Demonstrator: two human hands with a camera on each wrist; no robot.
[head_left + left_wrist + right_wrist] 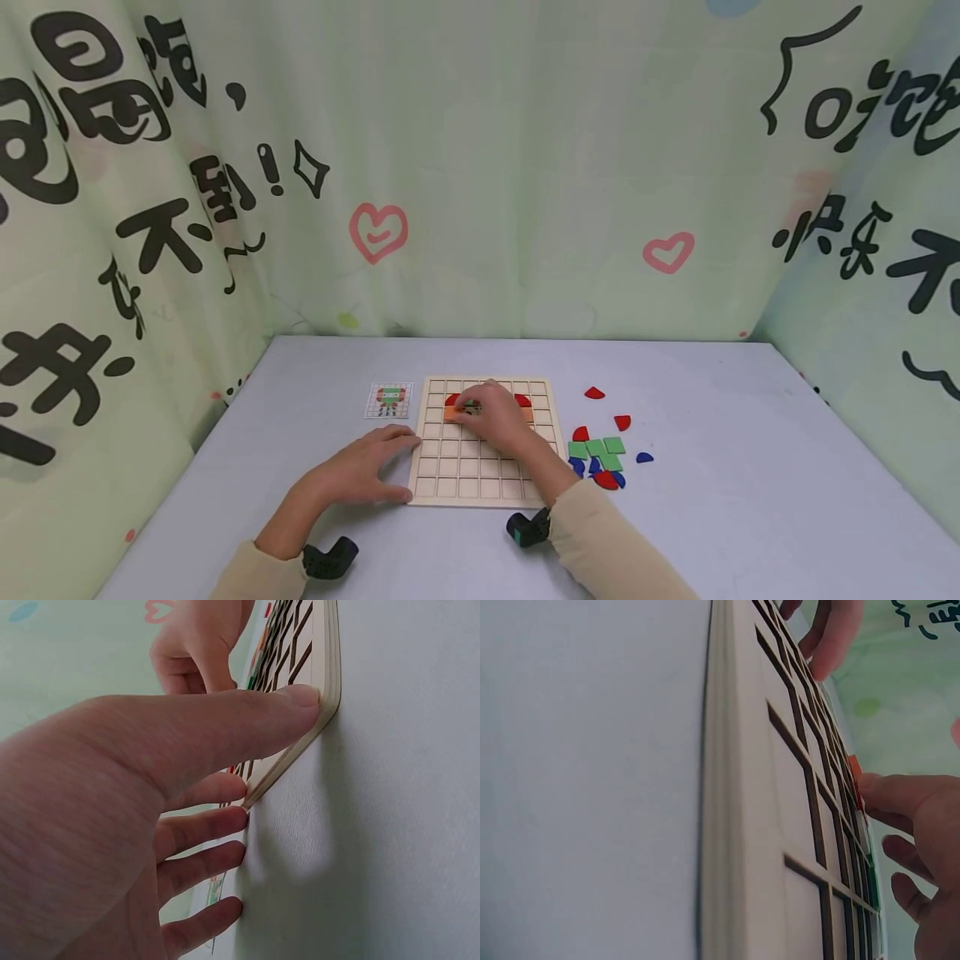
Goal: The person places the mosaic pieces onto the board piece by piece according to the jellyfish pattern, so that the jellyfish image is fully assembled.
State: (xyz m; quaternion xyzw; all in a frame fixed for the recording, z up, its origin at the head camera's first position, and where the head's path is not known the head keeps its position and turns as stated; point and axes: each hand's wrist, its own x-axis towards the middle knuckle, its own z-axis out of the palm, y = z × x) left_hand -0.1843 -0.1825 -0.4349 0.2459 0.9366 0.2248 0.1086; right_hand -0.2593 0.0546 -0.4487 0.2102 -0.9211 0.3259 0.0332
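Note:
A wooden grid board [438,489] lies on the table. My left hand [363,469] is at its left side, the thumb resting on the near-left corner in the left wrist view and the spread fingers along the edge. My right hand [495,417] reaches over the upper part of the board. In the right wrist view its thumb and forefinger pinch an orange piece [855,771] at the grid; the other fingers are bent. Red pieces [522,401] and another orange piece [527,414] sit in the upper cells, and the hand partly hides a green piece.
Left of the board lies a small picture card [389,401] with a pixel-like figure. On the right are loose green squares [613,446], red rounded pieces [594,392] and blue rounded pieces [644,457]. A printed curtain [517,208] stands behind the table [720,500].

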